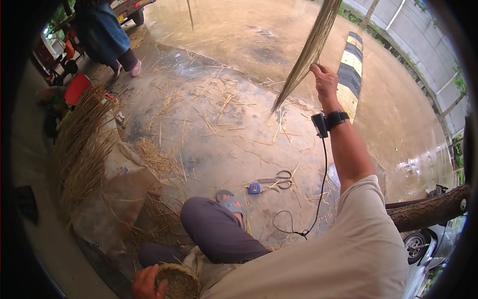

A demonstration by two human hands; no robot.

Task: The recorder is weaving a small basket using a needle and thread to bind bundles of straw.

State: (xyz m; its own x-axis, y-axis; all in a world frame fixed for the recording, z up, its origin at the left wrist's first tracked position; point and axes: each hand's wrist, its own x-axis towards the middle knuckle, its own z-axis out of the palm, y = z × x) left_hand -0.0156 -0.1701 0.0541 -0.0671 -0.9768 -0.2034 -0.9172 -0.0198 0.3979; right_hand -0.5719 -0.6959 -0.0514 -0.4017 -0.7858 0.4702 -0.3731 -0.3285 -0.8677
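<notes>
Fingers are clamped: right hand (326, 82) on straw (307, 52), upper right; left hand (146, 283) on a round basket (191, 278), bottom left.

A wide fisheye view looks down and forward from the person's head, with the beige short-sleeved cloth shirt (308, 249) close below, across grey-brown concrete floor (249, 159) to a distant pale panelled wall (423, 42).

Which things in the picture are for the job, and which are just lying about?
Seem part of the job:
Round basket, in the left hand
Long straw bundle, by the raised right hand
Probably the scissors and blue tape measure on the ground

Seem just lying about:
Loose straw bits on the ground
Striped speed bump
</notes>
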